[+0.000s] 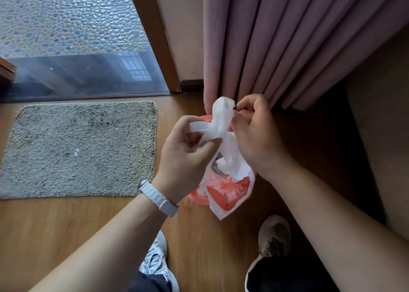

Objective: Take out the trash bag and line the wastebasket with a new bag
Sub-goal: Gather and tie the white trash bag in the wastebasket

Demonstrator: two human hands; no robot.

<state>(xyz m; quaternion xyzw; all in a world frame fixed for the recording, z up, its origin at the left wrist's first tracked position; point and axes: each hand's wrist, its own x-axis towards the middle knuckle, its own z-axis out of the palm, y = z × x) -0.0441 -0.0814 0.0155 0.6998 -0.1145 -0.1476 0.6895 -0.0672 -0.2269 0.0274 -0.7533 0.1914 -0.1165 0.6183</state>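
Note:
A white plastic trash bag (230, 194) with red-orange print hangs in front of me, its two handles twisted together at the top. My left hand (186, 156) pinches one white handle strip. My right hand (254, 134) grips the other handle, which sticks up in a loop. Below and behind the bag, a red-orange plastic wastebasket (195, 195) stands on the wooden floor, mostly hidden by the bag and my hands.
A grey shaggy mat (81, 148) lies on the floor to the left. Pink curtains (287, 44) hang right behind the basket. A glass door with a wooden frame (155, 37) is at the back. My two white shoes (274, 234) stand near the basket.

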